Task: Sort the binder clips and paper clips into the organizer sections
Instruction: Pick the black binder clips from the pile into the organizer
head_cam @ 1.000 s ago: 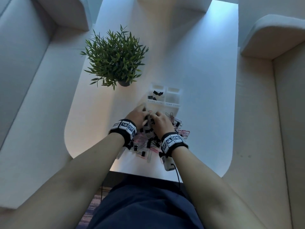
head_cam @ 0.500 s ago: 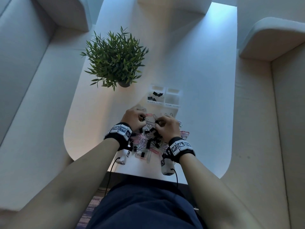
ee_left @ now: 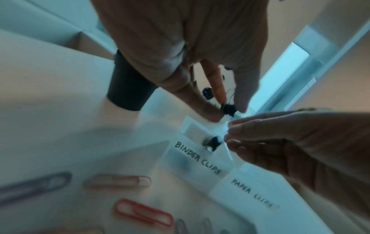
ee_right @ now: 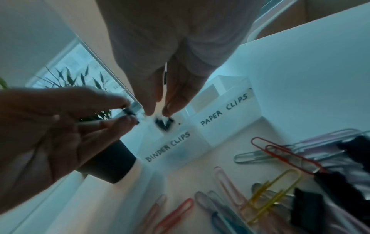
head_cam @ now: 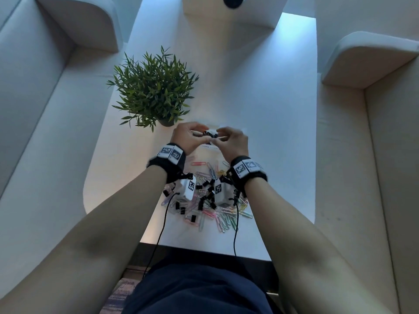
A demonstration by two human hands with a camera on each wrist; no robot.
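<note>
My left hand (head_cam: 200, 133) hovers over the clear organizer (ee_left: 192, 159) and pinches a small black binder clip (ee_left: 227, 109) between thumb and fingers. My right hand (head_cam: 219, 135) is beside it, fingertips (ee_right: 172, 107) parted. A blurred black binder clip (ee_right: 164, 123) is just below them, over the section labelled BINDER CLIPS (ee_right: 168, 147). The PAPER CLIPS section (ee_right: 222, 110) lies to its right. The mixed pile (head_cam: 210, 200) of coloured paper clips and black binder clips lies on the white table under my wrists. In the head view my hands hide most of the organizer.
A potted plant (head_cam: 154, 91) with a dark pot (ee_left: 130, 88) stands just left of the organizer. Loose paper clips (ee_right: 280, 155) lie close to the organizer's front wall. Upholstered benches (head_cam: 34, 132) flank the narrow table (head_cam: 283, 132). Camera cables (head_cam: 161, 225) hang off the near edge.
Both hands left the pile and moved forward to the organizer, each bringing a black binder clip. The right hand's fingers have parted and its clip is now below them.
</note>
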